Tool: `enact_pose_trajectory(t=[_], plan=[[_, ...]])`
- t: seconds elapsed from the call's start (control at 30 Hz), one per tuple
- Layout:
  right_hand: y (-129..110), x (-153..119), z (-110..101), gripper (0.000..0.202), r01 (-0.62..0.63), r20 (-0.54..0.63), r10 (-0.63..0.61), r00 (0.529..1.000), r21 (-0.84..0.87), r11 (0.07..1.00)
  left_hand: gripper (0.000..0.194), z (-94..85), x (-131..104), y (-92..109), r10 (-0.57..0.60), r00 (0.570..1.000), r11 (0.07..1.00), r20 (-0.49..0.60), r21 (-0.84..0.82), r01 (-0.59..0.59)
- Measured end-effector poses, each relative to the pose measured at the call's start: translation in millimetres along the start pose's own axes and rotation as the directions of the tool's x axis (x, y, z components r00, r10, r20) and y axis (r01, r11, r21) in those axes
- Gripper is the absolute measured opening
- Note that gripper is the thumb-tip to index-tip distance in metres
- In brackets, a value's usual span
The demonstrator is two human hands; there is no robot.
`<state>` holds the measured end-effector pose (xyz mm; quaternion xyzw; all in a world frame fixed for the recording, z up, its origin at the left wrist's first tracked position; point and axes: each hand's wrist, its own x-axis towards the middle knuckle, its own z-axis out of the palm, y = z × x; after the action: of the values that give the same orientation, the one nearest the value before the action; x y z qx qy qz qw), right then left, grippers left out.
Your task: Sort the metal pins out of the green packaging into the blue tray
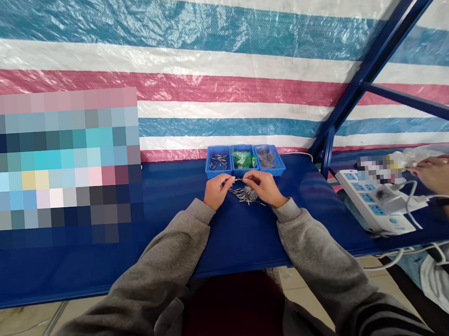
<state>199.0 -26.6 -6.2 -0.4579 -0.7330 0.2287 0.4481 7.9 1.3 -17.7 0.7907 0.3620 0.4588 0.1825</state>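
Both hands meet above the blue table [165, 192], fingertips pinched close together. Between them stretches a thin metal pin-like piece [239, 179], its exact kind too small to make out. My left hand [217, 189] pinches its left end, and my right hand [264, 186] pinches the right end. Just below the fingers lies a loose pile of similar slim metal pieces [243, 196]. Beside the pile, partly under my right hand, sits a small crumpled clear plastic bag [251, 193].
Behind my hands stand three joined blue bins: the left bin [208, 166] has metal pieces, the middle a green bag [244, 159], the right a clear bag [266, 157]. At right are a power strip [369, 199], blue frame [359, 81] and another person's hand [440, 172]. The left is pixelated.
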Motion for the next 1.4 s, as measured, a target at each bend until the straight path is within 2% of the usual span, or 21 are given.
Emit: enact_pose_trajectory(t=[0.27, 0.57, 0.83, 1.07, 1.23, 1.4], plan=[[-4.6, 0.1, -1.9, 0.041, -0.04, 0.03, 0.041, 0.999, -0.022, 0.999, 0.035, 0.8, -0.2, 2.6, 0.035, 0.998, 0.998, -0.045, -0.052, -0.037], [1.1, -0.2, 1.0, 0.028, -0.015, -0.028, 0.015, 0.999, 0.025, 1.0, 0.04, -0.8, 0.6, 4.8, -0.042, 0.999, 0.991, -0.006, -0.131, 0.041], [-7.4, 0.5, -2.6, 0.041, 0.011, 0.023, -0.011, 1.0, -0.011, 1.0, 0.035, 2.2, -1.6, -0.1, -0.075, 0.996, 0.979, -0.04, -0.192, 0.066], [-3.6, 2.2, 0.4, 0.044, 0.018, 0.113, -0.01, 0.994, -0.064, 0.998, 0.033, 3.0, -0.6, 0.4, -0.069, 0.994, 0.971, -0.081, -0.232, 0.048], [0.6, 2.5, 0.9, 0.044, -0.003, -0.006, 0.002, 1.0, -0.169, 0.986, 0.027, 2.2, -3.8, 6.2, -0.069, 0.996, 0.963, -0.048, -0.263, 0.054], [1.7, 2.2, -2.1, 0.044, -0.067, -0.148, 0.038, 0.988, -0.197, 0.978, 0.018, 1.7, -7.7, 9.8, 0.115, 0.993, 0.993, 0.013, -0.024, -0.114]])
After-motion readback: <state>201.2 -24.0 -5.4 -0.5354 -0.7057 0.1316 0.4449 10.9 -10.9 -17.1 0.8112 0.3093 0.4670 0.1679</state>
